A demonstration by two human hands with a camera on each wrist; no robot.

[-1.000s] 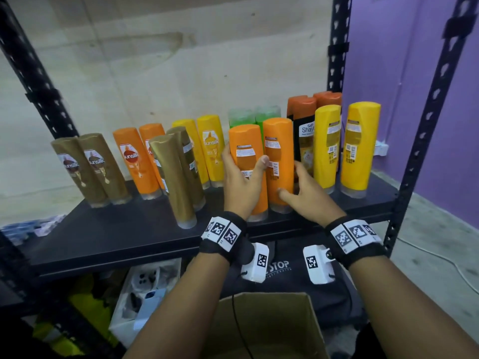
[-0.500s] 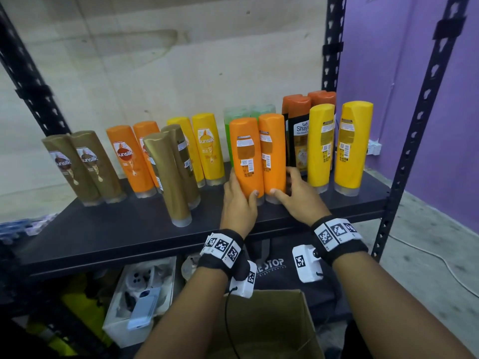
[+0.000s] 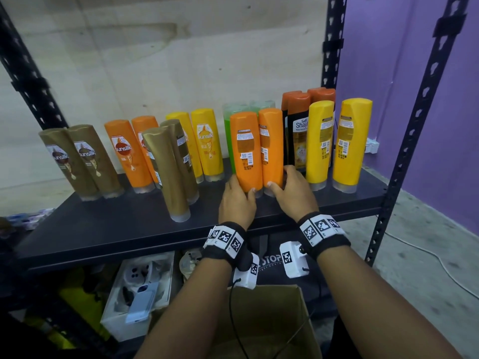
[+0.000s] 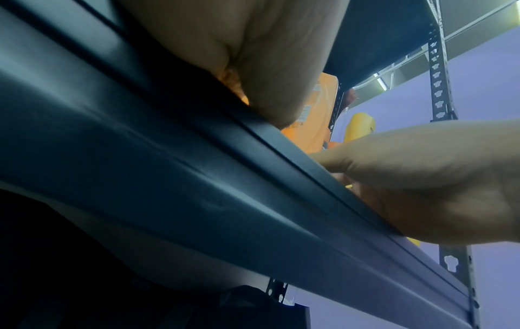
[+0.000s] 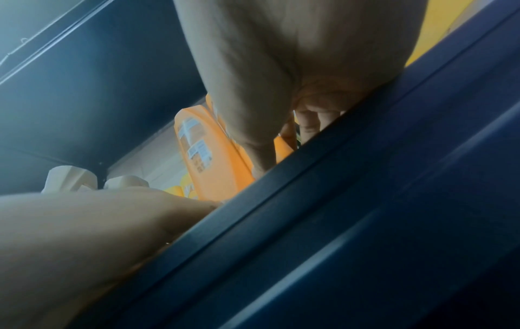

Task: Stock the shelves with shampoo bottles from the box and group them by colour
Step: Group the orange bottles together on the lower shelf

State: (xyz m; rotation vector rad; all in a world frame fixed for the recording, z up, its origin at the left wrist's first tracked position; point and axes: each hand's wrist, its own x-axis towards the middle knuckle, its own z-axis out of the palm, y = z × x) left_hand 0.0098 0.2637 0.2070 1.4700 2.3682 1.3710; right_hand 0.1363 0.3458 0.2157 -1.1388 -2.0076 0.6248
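Two orange shampoo bottles stand side by side, labels facing me, on the dark shelf [image 3: 103, 229]. My left hand [image 3: 241, 189] grips the base of the left orange bottle [image 3: 246, 151], thumb in front and fingers on its left side. My right hand [image 3: 281, 177] grips the base of the right orange bottle [image 3: 272, 146] the same way. The left wrist view shows an orange bottle [image 4: 309, 106] past the palm. The right wrist view shows one [image 5: 202, 155] too. The cardboard box [image 3: 272, 320] sits below my forearms.
Along the shelf stand two brown bottles [image 3: 80, 161], two orange ones [image 3: 129, 151], two brown ones further forward [image 3: 168, 172], yellow ones [image 3: 207, 143], green ones [image 3: 233, 120] behind the held pair, dark orange-capped bottles [image 3: 298, 130] and two yellow ones [image 3: 350, 141]. A rack post [image 3: 404, 156] rises at right.
Both hands have slid down from the middle of the orange bottles to their bases. The two bottles have moved back on the shelf, in front of the green ones.
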